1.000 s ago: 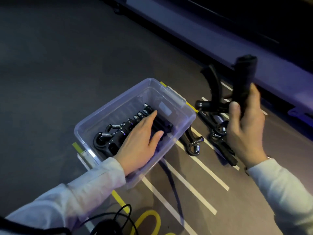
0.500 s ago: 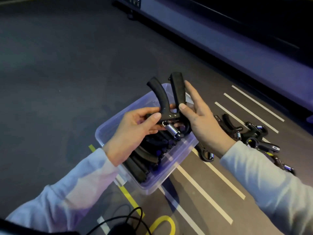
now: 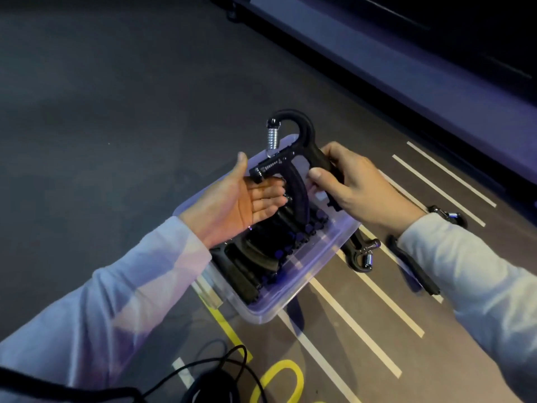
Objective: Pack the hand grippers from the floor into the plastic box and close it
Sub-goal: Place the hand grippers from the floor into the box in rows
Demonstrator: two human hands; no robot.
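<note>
Over the last half second the hand gripper (image 3: pixel 290 167) has been turned over: its spring (image 3: pixel 272 138) and hooked end now point up toward 12 o'clock and the handles point down toward the plastic box (image 3: pixel 319 266). The unit hangs above the box's far end, not yet seated. Judged from this, the current step is aligning it with the row of grippers already packed inside.

The right hand (image 3: pixel 357 187) grips one handle with thumb and curled fingers. The left hand (image 3: pixel 241 196) is spread flat, palm up, its fingers touching the other handle from the 9 o'clock side.

At least three more grippers lie on the floor at 3 to 4 o'clock of the box, partly covered by the right sleeve (image 3: pixel 465 271); the exact count cannot be told. No lid is visible. The packed grippers merge into one dark mass.
</note>
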